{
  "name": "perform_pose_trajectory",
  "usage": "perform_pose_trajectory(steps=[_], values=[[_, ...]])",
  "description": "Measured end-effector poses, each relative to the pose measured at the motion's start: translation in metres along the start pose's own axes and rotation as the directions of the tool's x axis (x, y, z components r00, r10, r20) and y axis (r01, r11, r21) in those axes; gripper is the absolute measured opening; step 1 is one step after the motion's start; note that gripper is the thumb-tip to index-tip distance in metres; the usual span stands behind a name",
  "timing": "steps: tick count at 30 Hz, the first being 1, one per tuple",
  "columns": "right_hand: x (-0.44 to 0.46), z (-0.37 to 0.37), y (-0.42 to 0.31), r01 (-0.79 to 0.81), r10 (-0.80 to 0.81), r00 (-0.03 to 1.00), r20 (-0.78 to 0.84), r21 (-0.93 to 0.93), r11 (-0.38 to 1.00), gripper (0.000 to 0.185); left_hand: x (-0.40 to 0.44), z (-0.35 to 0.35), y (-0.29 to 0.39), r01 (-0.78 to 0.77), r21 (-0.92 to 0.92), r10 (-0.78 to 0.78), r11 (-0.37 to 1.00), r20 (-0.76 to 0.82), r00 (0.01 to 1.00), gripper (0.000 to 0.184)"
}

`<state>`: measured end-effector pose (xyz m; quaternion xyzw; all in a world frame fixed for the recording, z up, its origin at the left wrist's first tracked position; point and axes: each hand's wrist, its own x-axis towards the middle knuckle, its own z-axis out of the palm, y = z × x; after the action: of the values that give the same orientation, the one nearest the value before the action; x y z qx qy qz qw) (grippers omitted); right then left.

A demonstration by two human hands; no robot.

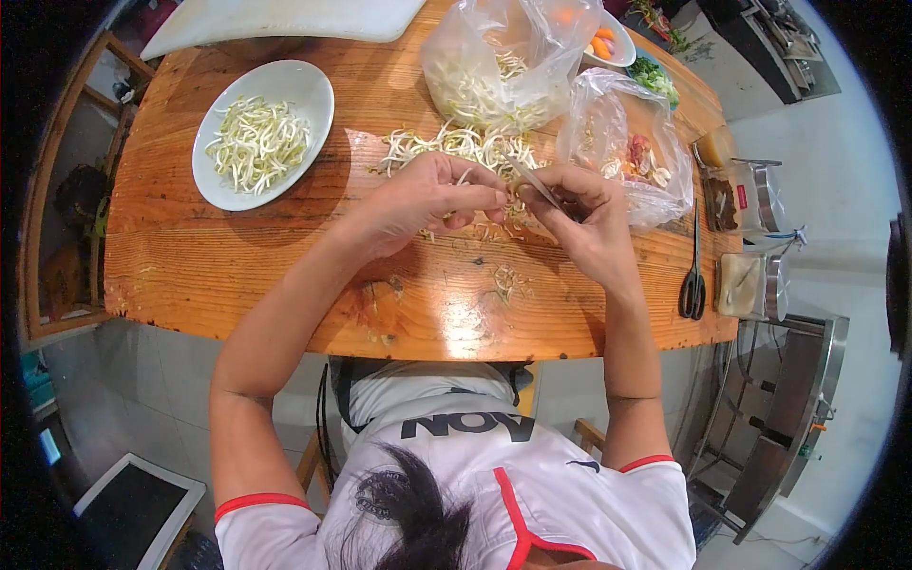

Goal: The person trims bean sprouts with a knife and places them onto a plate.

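My left hand point(427, 199) is closed, its thumb and fingers pinched around bean sprouts near the middle of the table. Close beside it, my right hand point(579, 209) is closed on a bean sprout, a pale stem that rises between its fingers. Just beyond both hands lies a loose pile of bean sprouts point(461, 142). Small trimmed bits point(508, 282) are scattered on the wood nearer to me. A white plate point(206, 180) at the left holds more sprouts, and a clear plastic bag point(456, 57) behind the pile is partly filled with them.
At the right, a second plastic bag point(594, 123) holds reddish and white pieces. Black scissors point(693, 290) lie near the right edge, beside jars point(736, 283). A white board point(285, 19) is at the back left, and bowls of chopped vegetables point(654, 81) stand at the back right.
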<state>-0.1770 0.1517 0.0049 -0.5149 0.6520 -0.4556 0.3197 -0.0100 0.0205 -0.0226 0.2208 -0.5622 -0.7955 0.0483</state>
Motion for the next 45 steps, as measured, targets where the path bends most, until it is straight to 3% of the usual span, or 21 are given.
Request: perform_pose_trajectory(steps=[5,7,10,13,17,26,31,37,41,43,45], values=[[0.003,0.002,0.004,0.081,-0.115,0.989,-0.096,-0.303,0.949,0.018,-0.008,-0.001,0.016,0.018,0.255,0.019,0.967,-0.141,0.990,0.019],[0.005,0.003,0.002,0.140,-0.207,0.974,-0.093,-0.471,0.871,0.017,-0.008,-0.008,0.017,-0.014,0.280,0.042,0.960,-0.093,0.995,0.019],[0.006,0.004,0.003,0.109,-0.168,0.985,-0.034,-0.636,0.764,0.018,-0.009,-0.008,0.020,-0.036,0.279,0.062,0.959,-0.086,0.994,0.022],[0.006,0.007,0.008,0.087,-0.142,0.989,-0.033,-0.646,0.759,0.020,-0.009,-0.004,0.020,-0.050,0.339,0.096,0.940,-0.120,0.988,0.023],[0.006,0.010,0.012,0.088,-0.156,0.986,-0.055,-0.626,0.775,0.021,-0.005,-0.007,0.007,-0.159,0.426,0.211,0.891,-0.076,0.975,0.020],[0.005,0.009,0.007,0.062,-0.088,0.996,-0.016,-0.580,0.812,0.026,-0.003,-0.013,0.009,-0.021,0.369,0.119,0.929,-0.244,0.962,0.017],[0.005,0.008,0.011,0.048,-0.052,0.999,0.011,-0.601,0.798,0.024,0.003,-0.016,0.003,-0.060,0.413,0.161,0.909,-0.214,0.963,0.020],[0.005,0.006,0.011,0.125,-0.140,0.990,0.020,-0.580,0.805,0.021,0.005,-0.016,-0.001,-0.140,0.407,0.242,0.903,-0.211,0.947,0.020],[0.004,0.003,0.000,0.018,-0.027,0.999,-0.022,-0.337,0.941,0.020,-0.002,-0.008,0.010,-0.009,0.337,0.093,0.942,-0.237,0.967,0.019],[0.002,0.003,-0.005,-0.086,0.080,0.996,-0.046,-0.164,0.983,0.017,-0.005,-0.003,0.013,-0.106,0.293,0.169,0.950,-0.197,0.966,0.022],[0.002,0.003,-0.009,-0.085,0.083,0.996,-0.030,-0.071,0.994,0.014,-0.004,0.000,0.012,-0.175,0.257,0.221,0.950,-0.159,0.962,0.024]])
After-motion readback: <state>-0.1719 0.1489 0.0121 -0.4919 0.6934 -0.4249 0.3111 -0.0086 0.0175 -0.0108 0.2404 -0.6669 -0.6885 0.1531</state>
